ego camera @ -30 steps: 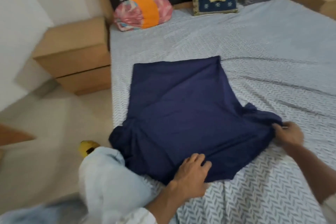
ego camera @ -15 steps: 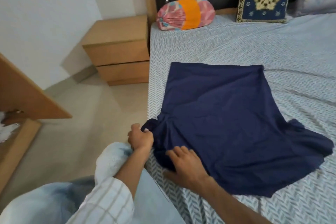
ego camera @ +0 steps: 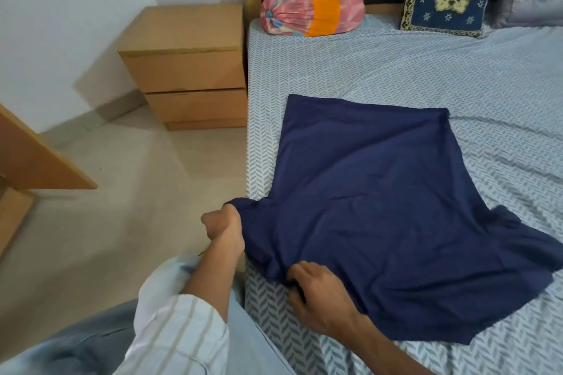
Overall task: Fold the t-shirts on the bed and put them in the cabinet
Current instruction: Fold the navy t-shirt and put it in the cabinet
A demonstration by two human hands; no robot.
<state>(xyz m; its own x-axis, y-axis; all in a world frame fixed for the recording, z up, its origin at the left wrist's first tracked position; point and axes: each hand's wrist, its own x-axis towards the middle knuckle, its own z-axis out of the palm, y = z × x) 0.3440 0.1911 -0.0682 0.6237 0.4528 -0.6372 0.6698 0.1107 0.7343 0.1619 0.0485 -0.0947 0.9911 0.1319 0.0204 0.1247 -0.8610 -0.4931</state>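
While both hands (ego camera: pixel 224 222) grip it, soft navy t-shirt (ego camera: pixel 380 207) lies creased.

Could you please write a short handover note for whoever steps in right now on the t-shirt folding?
Left hand: grips the near-left sleeve of the navy t-shirt at the edge of the bed.
Right hand: fingers curled on the shirt's near edge, by the collar.
The shirt lies spread flat on the bed, hem toward the pillows, right sleeve loose and wrinkled.
Done: shirt laid out.
Left: no fold made yet; fold the sleeves in, fold the body, then carry it to the cabinet. No other t-shirt is in view.
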